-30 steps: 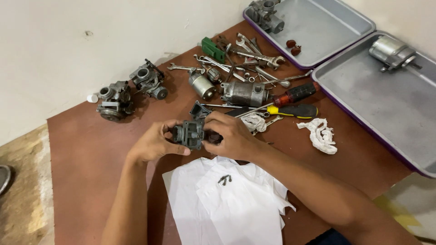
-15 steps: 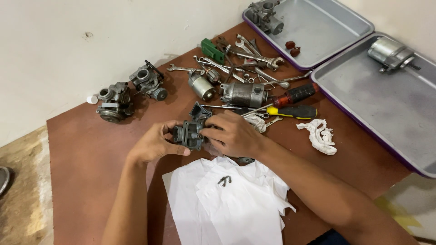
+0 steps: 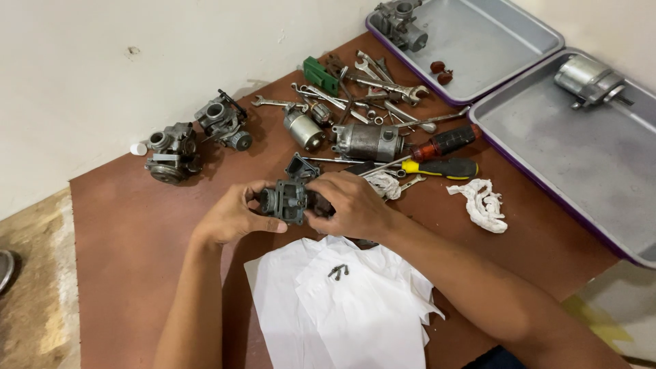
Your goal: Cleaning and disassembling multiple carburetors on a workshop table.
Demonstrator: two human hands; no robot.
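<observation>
Both hands hold one dark grey carburetor body [image 3: 285, 200] above the brown table [image 3: 130, 232]. My left hand [image 3: 236, 215] grips its left end. My right hand [image 3: 348, 205] wraps its right side, fingers over the top. Just below the hands lies a white cloth [image 3: 342, 307] with two small dark screws [image 3: 338, 271] on it. A black carburetor cover piece [image 3: 301, 166] lies just behind the held part.
Two more carburetors [image 3: 172, 152] [image 3: 222, 121] sit at the back left. Wrenches [image 3: 383, 85], a cylindrical motor [image 3: 365, 141], screwdrivers [image 3: 441, 167] and a white rag [image 3: 482, 203] crowd the middle. Two grey trays [image 3: 478, 48] [image 3: 581, 164] stand at right.
My hands have shifted slightly on the carburetor body, the right fingers closing further over its top. Everything on the table stays where it was.
</observation>
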